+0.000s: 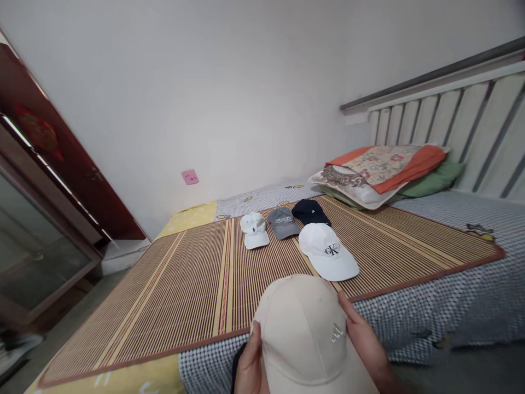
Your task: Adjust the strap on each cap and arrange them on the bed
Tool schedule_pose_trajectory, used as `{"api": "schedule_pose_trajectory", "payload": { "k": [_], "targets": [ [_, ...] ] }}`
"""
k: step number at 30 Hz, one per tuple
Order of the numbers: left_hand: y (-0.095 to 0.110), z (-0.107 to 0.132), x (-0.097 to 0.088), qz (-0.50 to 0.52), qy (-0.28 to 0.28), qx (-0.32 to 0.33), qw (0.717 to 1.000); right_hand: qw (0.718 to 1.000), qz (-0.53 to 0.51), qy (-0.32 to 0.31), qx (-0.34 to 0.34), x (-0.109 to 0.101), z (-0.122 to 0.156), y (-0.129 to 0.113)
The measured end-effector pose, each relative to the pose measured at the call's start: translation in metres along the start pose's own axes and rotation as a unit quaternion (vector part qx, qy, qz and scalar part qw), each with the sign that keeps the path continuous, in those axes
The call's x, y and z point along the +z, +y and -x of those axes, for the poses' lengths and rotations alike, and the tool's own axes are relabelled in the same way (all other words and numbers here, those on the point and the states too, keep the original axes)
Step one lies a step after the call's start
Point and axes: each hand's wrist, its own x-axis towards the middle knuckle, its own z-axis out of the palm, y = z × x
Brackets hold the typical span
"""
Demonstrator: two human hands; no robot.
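I hold a beige baseball cap (pixel 305 334) with a small white logo in front of me, low in the view. My left hand (pixel 248 364) grips its left side with the thumb on the crown. My right hand (pixel 365 339) clasps its right side, fingers along the crown. Beyond it, on a striped bamboo mat (pixel 184 279) over the bed, lie several other caps: a white one with a dark logo (pixel 326 249), a small white one (pixel 254 230), a grey one (pixel 282 221) and a dark navy one (pixel 309 212).
Stacked pillows (pixel 381 172) lie at the bed's head by a slatted headboard (pixel 451 120). A dark wooden cabinet with a glass door (pixel 36 219) stands at the left. A pink note (pixel 190 177) is stuck on the white wall. A checked sheet (pixel 471 306) hangs over the bed's edge.
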Motion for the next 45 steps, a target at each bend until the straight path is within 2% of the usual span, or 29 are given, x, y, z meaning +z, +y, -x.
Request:
{"api": "schedule_pose_trajectory", "payload": {
  "k": [11, 15, 19, 24, 28, 34, 41, 45],
  "targets": [
    [0.000, 0.008, -0.010, -0.032, 0.054, 0.010, 0.998, 0.989, -0.059, -0.003, 0.134, 0.003, -0.001, 0.006],
    [0.003, 0.009, -0.014, -0.036, 0.066, 0.023, 0.997, 0.985, -0.063, 0.000, 0.163, 0.012, 0.002, 0.005],
    [0.004, 0.010, -0.011, -0.038, 0.049, 0.014, 0.998, 0.981, -0.072, 0.007, 0.182, 0.027, 0.006, 0.002],
    [0.005, 0.013, -0.009, -0.026, 0.036, 0.016, 0.999, 0.980, -0.082, 0.019, 0.179, 0.040, 0.008, 0.001],
    [0.009, 0.011, -0.004, -0.058, 0.015, 0.012, 0.998, 0.978, -0.092, 0.045, 0.182, 0.034, 0.007, 0.005],
    [0.016, -0.001, 0.018, -0.054, -0.023, 0.002, 0.998, 0.976, -0.098, 0.073, 0.181, 0.028, 0.007, 0.007],
    [0.016, -0.002, 0.019, -0.058, 0.007, 0.021, 0.998, 0.977, -0.094, 0.044, 0.187, 0.040, 0.010, 0.001],
    [0.016, 0.001, 0.014, -0.055, 0.021, 0.011, 0.998, 0.983, -0.082, 0.037, 0.162, 0.046, 0.010, -0.002]
  ]
}}
